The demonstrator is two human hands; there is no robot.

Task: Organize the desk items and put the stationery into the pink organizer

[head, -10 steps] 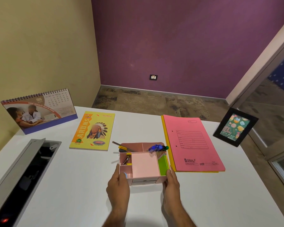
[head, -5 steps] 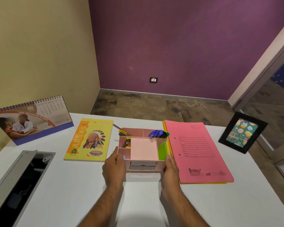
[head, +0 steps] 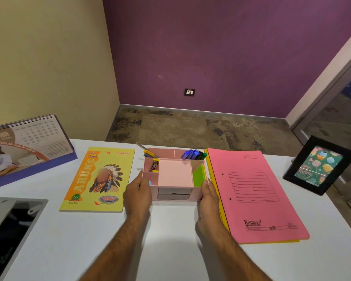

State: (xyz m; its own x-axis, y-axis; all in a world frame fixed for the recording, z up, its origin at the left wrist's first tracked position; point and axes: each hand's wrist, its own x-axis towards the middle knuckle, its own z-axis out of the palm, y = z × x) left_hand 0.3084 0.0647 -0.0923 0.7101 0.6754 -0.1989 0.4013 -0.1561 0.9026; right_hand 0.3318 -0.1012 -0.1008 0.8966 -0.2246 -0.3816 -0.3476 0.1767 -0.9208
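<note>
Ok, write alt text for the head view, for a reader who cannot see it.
Two bare hands, left hand and right hand, grip the sides of a pink organizer holding blue markers on a white desk. A yellow notebook lies left, a pink folder right.

A single head-worn wide-angle view looks forward and down from above the white desk's [head: 49,250] near edge, close over the forearms, facing the purple wall [head: 221,47] and the room's corner beyond
</note>
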